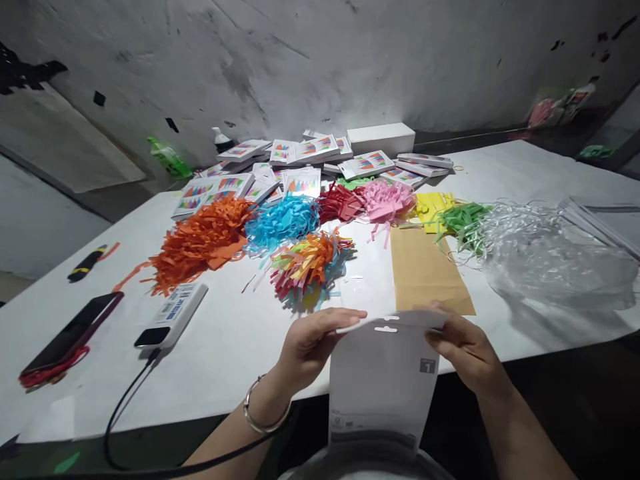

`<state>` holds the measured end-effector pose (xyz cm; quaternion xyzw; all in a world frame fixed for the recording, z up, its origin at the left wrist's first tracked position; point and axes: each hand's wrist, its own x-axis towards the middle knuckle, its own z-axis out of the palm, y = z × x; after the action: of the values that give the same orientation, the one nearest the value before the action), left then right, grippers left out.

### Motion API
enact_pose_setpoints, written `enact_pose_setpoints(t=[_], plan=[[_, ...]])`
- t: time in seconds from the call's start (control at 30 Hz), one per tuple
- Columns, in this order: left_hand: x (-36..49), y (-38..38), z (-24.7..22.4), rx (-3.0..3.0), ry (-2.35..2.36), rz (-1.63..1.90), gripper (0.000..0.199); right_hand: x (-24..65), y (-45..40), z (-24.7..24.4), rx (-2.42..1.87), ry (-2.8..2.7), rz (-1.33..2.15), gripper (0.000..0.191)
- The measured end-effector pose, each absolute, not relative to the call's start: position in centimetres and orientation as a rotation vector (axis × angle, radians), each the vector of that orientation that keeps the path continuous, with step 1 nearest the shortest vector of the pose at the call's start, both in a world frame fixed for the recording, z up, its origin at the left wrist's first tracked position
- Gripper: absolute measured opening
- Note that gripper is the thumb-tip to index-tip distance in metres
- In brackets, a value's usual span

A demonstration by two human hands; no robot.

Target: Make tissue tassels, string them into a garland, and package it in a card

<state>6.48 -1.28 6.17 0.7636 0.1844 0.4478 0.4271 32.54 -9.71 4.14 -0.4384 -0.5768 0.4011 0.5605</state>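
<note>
A pale grey-white packaging sleeve (383, 380) with slotted hang holes and a small dark square marked "1" is in front of me, over the table's front edge. My left hand (313, 343) pinches the left end of its top flap. At the flap's right end, my right hand (463, 340) grips with thumb and fingers. Just beyond lies a white sheet (367, 280), next to a brown paper sheet (430, 273). A multicoloured bundle of paper tassels (310, 267) rests ahead of my left hand.
Orange (203, 240), blue (283, 220), red (343, 202) and pink tassels (387, 200) line the table, with printed packs (305, 150) behind. Clear plastic (555, 260) lies right. A phone (73, 333) and a power bank with cable (173, 313) sit left.
</note>
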Motion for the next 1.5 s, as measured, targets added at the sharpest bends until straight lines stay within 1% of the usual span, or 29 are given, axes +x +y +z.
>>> enact_pose_setpoints(t=[0.1,0.23,0.3,0.4,0.43,0.5,0.57,0.73,0.87,1.0,1.2,1.33,1.4,1.47,1.5], plan=[[6.3,-0.9,7.2,1.899,0.364,1.010,0.024,33.4,-9.3,5.2,-0.943,-1.605,0.871,0.027],[5.9,-0.7,8.4,1.946,0.436,0.812,0.033,34.0,-9.1,6.7,-0.949,-1.850,0.713,0.041],[6.0,-0.9,8.6,1.994,0.462,0.759,0.029,34.0,-9.1,7.7,-0.989,-1.988,0.622,0.042],[6.6,-1.2,8.4,2.093,0.538,0.790,0.013,33.2,-8.6,9.0,-1.121,-2.124,0.466,0.024],[6.9,-1.3,8.3,2.123,0.555,0.801,0.010,32.8,-8.3,9.3,-1.164,-2.160,0.409,0.023],[7.3,-1.4,8.2,2.158,0.557,0.816,0.009,31.9,-7.5,9.7,-1.225,-2.238,0.316,0.028],[7.6,-1.3,8.1,2.170,0.545,0.827,0.013,31.3,-6.8,9.9,-1.245,-2.317,0.285,0.032],[7.8,-0.8,7.7,2.119,0.540,0.876,0.025,31.2,-5.8,10.4,-1.255,-2.392,0.265,0.026],[8.1,-0.5,7.3,2.065,0.540,0.918,0.028,31.2,-5.6,10.6,-1.306,-2.389,0.255,0.023],[8.3,-0.5,7.5,2.049,0.525,0.893,0.032,30.9,-5.5,10.6,-1.422,-2.384,0.278,0.016],[8.5,-0.7,7.5,2.100,0.531,0.890,0.028,30.4,-4.8,11.0,-1.605,-2.391,0.368,0.008],[8.7,-0.9,7.3,2.136,0.568,0.895,0.027,30.5,-4.2,11.4,-1.602,-2.417,0.521,0.010],[8.8,-0.9,7.2,2.143,0.580,0.896,0.028,30.6,-4.2,11.4,-1.546,-2.412,0.573,0.017],[8.8,-0.9,7.2,2.144,0.594,0.897,0.029,30.5,-4.3,11.4,-1.528,-2.413,0.561,0.020],[8.8,-0.9,7.1,2.143,0.598,0.898,0.029,30.4,-4.4,11.4,-1.534,-2.425,0.532,0.018]])
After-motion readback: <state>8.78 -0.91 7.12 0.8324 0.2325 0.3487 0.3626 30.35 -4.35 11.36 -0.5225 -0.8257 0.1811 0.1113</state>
